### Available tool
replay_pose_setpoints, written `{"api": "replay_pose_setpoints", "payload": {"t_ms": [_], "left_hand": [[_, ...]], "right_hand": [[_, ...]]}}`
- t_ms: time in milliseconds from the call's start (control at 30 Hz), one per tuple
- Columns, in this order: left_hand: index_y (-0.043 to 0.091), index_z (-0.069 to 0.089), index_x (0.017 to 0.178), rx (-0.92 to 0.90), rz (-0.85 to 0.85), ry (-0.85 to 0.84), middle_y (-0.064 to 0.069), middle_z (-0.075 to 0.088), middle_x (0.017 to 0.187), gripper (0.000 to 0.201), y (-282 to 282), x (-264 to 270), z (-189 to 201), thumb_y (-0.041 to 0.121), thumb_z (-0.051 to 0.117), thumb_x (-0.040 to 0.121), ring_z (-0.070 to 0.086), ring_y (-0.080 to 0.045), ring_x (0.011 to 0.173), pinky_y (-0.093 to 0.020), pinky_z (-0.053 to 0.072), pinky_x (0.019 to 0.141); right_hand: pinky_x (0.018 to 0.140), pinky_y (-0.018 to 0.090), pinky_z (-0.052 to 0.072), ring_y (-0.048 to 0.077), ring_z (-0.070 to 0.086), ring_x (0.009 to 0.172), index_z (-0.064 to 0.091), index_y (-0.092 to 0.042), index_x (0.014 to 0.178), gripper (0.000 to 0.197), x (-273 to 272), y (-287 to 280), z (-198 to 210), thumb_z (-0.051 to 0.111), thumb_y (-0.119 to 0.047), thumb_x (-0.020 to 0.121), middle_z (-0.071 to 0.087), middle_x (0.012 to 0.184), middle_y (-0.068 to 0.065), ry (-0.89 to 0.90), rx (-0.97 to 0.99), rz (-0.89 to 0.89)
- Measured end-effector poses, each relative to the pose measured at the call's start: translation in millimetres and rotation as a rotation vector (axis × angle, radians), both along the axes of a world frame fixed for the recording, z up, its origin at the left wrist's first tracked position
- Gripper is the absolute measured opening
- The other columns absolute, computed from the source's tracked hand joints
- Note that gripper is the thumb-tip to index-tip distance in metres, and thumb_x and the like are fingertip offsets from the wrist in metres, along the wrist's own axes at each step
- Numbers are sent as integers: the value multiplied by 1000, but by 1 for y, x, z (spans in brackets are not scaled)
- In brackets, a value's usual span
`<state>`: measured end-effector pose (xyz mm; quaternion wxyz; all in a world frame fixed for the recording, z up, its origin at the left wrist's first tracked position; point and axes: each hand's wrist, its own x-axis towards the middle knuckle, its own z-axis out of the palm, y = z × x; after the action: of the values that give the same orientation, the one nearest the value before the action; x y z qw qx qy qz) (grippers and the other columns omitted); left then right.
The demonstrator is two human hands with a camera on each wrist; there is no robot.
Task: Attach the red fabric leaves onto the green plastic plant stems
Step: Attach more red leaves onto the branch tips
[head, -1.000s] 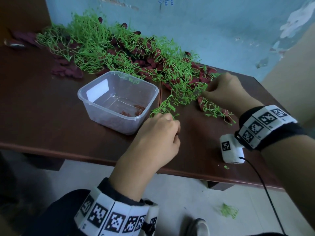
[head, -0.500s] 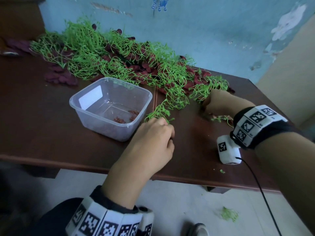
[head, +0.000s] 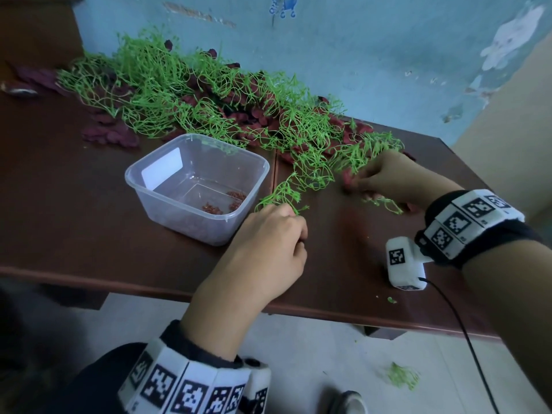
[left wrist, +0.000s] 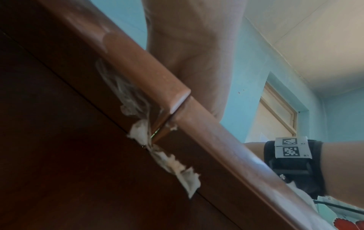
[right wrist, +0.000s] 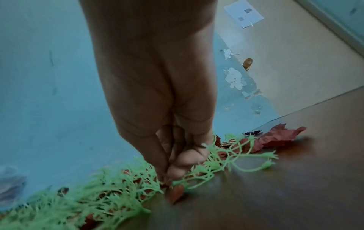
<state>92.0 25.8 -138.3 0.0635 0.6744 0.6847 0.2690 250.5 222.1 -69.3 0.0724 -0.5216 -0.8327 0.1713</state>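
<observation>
landmark: clear plastic tub (head: 197,186) on the desk (head: 59,210); all places are given from it.
left hand (head: 268,243): just off the tub's near-right corner, fingers curled and pinching the near tip of a green stem sprig (head: 280,195). The left wrist view shows only the desk edge from below, so the grip is read from the head view.
sprig axis: runs from my left fingers up and away to the right, into the main tangle of green stems (head: 209,94) behind the tub.
right hand (head: 388,180): well right of the tub, further back than the left. Fingers (right wrist: 177,168) pressed together, tips clamped on a red leaf (right wrist: 175,193) with stem strands across them.
loose red leaves (head: 110,134): behind and left of the tub, more buried under the tangle; one (right wrist: 279,137) lies flat on the desk beyond my right hand.
key relation: leaf in the right hand lies right of and beyond the sprig tip held by the left; open desk between them.
nearer hand: the left holds the stem, the right holds the leaf.
next (judgement): bring the right hand in toward the tub, line the leaf up with the sprig's long axis, push on.
risk: strands snagging on the tangle.
</observation>
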Motion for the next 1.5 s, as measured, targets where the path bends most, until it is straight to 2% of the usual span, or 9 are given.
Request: {"api": "replay_pose_setpoints", "payload": {"t_ms": [333, 433, 533, 667, 767, 900, 1167, 1367, 1500], "left_hand": [[23, 64, 117, 1, 67, -24, 6, 57, 118, 21, 1, 2, 4, 26, 57, 98, 49, -16, 118, -34, 39, 104], [24, 60, 124, -20, 73, 16, 6, 54, 123, 27, 2, 5, 3, 29, 56, 98, 46, -17, 122, -32, 37, 106], [25, 56, 128, -35, 75, 64, 5, 52, 126, 31, 3, 9, 1, 31, 55, 98, 45, -18, 122, -33, 36, 106], [24, 55, 127, -43, 80, 98, 4, 52, 123, 30, 4, 10, 0, 33, 55, 98, 46, -20, 120, -35, 38, 103], [23, 56, 125, -52, 78, 111, 3, 51, 124, 29, 5, 10, -1, 33, 54, 98, 46, -21, 120, -36, 38, 103], [21, 56, 125, -53, 64, 121, 2, 50, 126, 30, 5, 9, -1, 33, 53, 99, 45, -21, 122, -35, 37, 105], [22, 59, 121, -46, 41, 91, 4, 49, 127, 25, 4, 4, -3, 33, 54, 99, 43, -19, 122, -33, 34, 106], [21, 57, 127, 10, 74, -154, 2, 43, 133, 34, 9, 3, -6, 33, 65, 96, 37, -19, 132, -34, 31, 114], [25, 57, 132, 137, 97, -465, 12, 56, 128, 50, 9, 4, 3, 46, 73, 89, 47, -7, 126, -25, 39, 106]], "right_hand": [[57, 18, 51, 6, 58, 51, 74, 3, 92, 8, -2, -40, 25, 68, -1, 90, 68, 64, 6, 543, -246, 47], [48, 13, 47, -1, 54, 41, 74, -4, 87, 6, 4, -40, 25, 69, -4, 90, 65, 63, 9, 404, -76, 9], [56, 27, 55, 8, 59, 51, 78, -13, 87, 13, 5, -29, 22, 67, -5, 89, 70, 67, 7, 149, 110, -2], [50, 23, 46, 21, 58, 58, 78, -18, 104, 33, -4, -23, 20, 56, 0, 88, 67, 70, -1, -83, 115, 65], [47, 16, 44, 12, 57, 56, 72, -21, 119, 35, -14, -27, 17, 58, -4, 92, 62, 73, -10, -155, 86, 151], [74, 14, 41, 9, 55, 76, 66, -14, 129, 39, -28, -30, 6, 63, -8, 91, 62, 89, -3, -257, 90, 246], [67, 34, 56, 28, 70, 76, 70, 0, 76, 19, -30, -24, 1, 63, -11, 89, 72, 75, 13, -260, 119, 216], [46, 9, 43, 1, 62, 49, 72, -4, 70, 19, -19, -43, 17, 62, -5, 86, 67, 53, -5, -63, 102, 175], [55, 16, 50, 12, 66, 54, 73, -11, 69, 16, -14, -74, 18, 68, -8, 85, 70, 57, 3, 125, 59, 201]]}}
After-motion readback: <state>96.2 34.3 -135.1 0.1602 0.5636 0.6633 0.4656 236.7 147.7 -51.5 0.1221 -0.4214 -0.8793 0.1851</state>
